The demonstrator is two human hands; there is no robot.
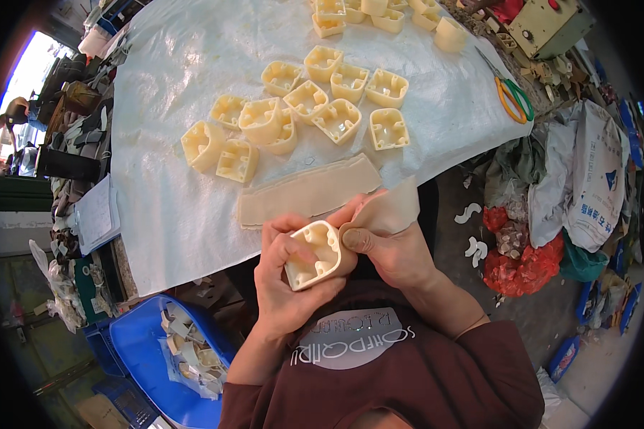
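My left hand (285, 286) grips a cream, square plastic housing (327, 249), its open side tilted up toward me, with fingers reaching into it. A bent beige sheet strip (392, 209) is pinched in my right hand (393, 256), the thumb pressing it close to the housing's right side. How far the strip runs along that side is hidden by my fingers. Just beyond my hands, long beige strips (308, 191) lie flat, seemingly stacked, on the white sheet-covered table (172, 236). Farther off sits a loose group of similar housings (338, 120), most with their open sides up.
More housings (388, 21) stand at the far edge. Scissors with orange and green handles (514, 100) lie at the table's right. A blue bin (139, 343) with scraps stands lower left. White sacks (590, 179) and red bags (519, 268) crowd the floor at right.
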